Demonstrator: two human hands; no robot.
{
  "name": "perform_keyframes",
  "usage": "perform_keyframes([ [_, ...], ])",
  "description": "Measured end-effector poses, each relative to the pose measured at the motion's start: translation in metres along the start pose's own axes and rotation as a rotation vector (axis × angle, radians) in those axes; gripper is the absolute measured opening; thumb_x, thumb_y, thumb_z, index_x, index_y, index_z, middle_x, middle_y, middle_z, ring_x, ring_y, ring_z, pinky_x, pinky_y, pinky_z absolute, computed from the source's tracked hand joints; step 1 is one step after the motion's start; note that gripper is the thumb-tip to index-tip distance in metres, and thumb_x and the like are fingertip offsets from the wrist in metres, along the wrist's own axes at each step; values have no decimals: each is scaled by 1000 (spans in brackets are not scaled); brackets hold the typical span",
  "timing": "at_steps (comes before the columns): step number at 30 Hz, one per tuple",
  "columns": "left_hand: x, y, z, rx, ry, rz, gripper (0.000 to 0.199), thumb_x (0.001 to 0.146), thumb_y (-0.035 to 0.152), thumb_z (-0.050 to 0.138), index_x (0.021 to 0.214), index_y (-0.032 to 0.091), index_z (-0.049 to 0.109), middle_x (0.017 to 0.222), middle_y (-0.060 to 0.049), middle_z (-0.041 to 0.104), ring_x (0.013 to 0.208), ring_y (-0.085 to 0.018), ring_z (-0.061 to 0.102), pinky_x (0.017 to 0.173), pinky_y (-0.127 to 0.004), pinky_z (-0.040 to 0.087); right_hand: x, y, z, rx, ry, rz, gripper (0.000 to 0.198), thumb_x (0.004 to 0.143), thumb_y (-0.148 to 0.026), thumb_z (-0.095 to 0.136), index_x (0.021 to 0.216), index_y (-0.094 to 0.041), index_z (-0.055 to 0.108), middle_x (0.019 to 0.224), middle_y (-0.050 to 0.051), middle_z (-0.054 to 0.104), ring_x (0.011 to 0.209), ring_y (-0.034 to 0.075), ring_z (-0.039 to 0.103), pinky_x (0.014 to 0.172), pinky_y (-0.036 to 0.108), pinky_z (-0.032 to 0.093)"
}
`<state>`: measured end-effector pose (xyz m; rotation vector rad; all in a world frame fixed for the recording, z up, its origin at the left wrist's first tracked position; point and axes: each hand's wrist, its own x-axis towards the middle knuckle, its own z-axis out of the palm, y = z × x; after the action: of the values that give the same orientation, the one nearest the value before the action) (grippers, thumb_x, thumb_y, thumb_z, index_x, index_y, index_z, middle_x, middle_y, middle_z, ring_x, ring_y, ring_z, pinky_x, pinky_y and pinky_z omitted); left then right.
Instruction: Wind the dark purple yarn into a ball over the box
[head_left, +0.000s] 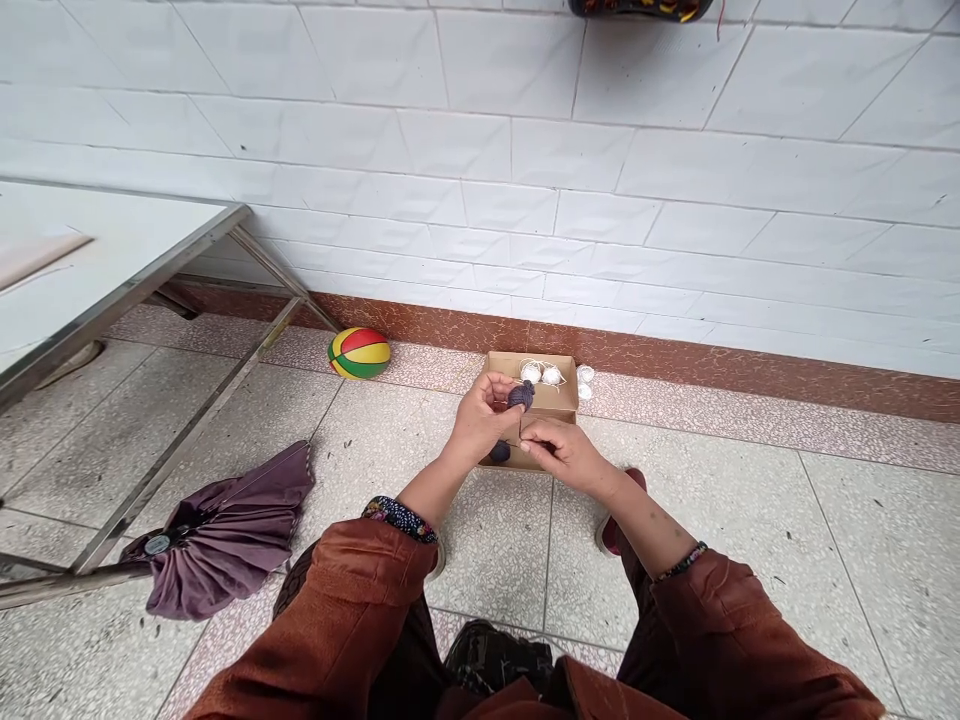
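My left hand (484, 412) holds a small ball of dark grey-purple yarn (520, 396) between thumb and fingers. A strand of that yarn runs down from the ball to my right hand (564, 452), whose thumb and fingers pinch it. Both hands are above an open cardboard box (570, 395) on the floor. Inside the near part of the box lies another dark ball (500, 453), partly covered by my left hand and wrist. White balls of yarn (551, 376) with loose strands rest in the far part of the box.
More white balls (585, 376) sit right of the box by the wall. A red, yellow and green ball (360, 353) is on the floor to the left. A metal-framed table (150, 285) stands at left, with purple cloth (240, 535) beside its leg.
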<state>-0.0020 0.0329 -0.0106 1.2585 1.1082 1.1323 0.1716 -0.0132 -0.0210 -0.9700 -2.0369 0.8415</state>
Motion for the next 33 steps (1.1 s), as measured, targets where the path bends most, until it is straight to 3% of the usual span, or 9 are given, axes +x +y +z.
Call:
perform_keyframes([
  [3, -3, -4, 3, 141, -42, 45, 43, 64, 15, 77, 102, 20, 57, 90, -1, 67, 83, -15, 63, 77, -29, 49, 0, -4, -13, 26, 38, -38, 16, 99, -31, 55, 92, -24, 67, 80, 2, 67, 71, 16, 60, 69, 29, 48],
  [6, -9, -4, 6, 191, -189, 85, 47, 64, 14, 77, 105, 21, 57, 94, -2, 68, 82, -15, 63, 78, -30, 50, 2, -2, -27, 38, 195, -17, 14, 98, -31, 58, 91, -24, 68, 82, 2, 68, 75, 17, 62, 71, 31, 49],
  [12, -15, 5, 7, -15, -376, 76, 44, 68, 13, 76, 106, 22, 54, 100, -3, 68, 91, -15, 65, 89, -33, 50, 4, 18, -31, -21, 386, 126, 16, 96, -31, 58, 85, -23, 66, 80, 3, 66, 75, 19, 60, 71, 31, 47],
  [15, -13, 6, 5, -141, -360, 46, 47, 69, 17, 77, 109, 23, 54, 101, -3, 66, 93, -14, 65, 89, -31, 50, 4, 27, -18, -6, 362, 159, 17, 97, -28, 53, 85, -22, 64, 80, 3, 66, 74, 18, 60, 68, 30, 46],
  [20, -6, 3, 2, -136, -169, 47, 43, 68, 20, 78, 105, 22, 54, 95, 0, 65, 89, -13, 63, 86, -28, 49, 0, 24, 3, -57, 185, 99, 19, 99, -27, 52, 85, -22, 62, 78, 2, 64, 74, 17, 60, 69, 28, 47],
  [27, 1, -9, 1, 34, -57, 20, 46, 66, 18, 77, 105, 21, 52, 88, 0, 65, 81, -14, 64, 77, -28, 49, -5, -2, -4, -192, 2, -106, 21, 105, -29, 48, 95, -22, 65, 85, 4, 67, 76, 16, 63, 70, 27, 48],
  [30, -2, -14, 1, 146, -112, 41, 50, 65, 17, 78, 108, 20, 52, 92, -2, 66, 82, -15, 63, 77, -30, 49, -4, -4, -15, -217, 53, -111, 19, 104, -30, 50, 99, -22, 66, 86, 4, 68, 77, 17, 64, 70, 28, 49],
  [33, -8, -12, 2, 188, -263, 94, 54, 67, 15, 78, 114, 22, 52, 96, -2, 67, 84, -15, 63, 82, -33, 50, -1, 4, -26, -177, 168, -50, 18, 103, -30, 52, 99, -23, 67, 90, 5, 70, 82, 18, 65, 75, 30, 51],
])
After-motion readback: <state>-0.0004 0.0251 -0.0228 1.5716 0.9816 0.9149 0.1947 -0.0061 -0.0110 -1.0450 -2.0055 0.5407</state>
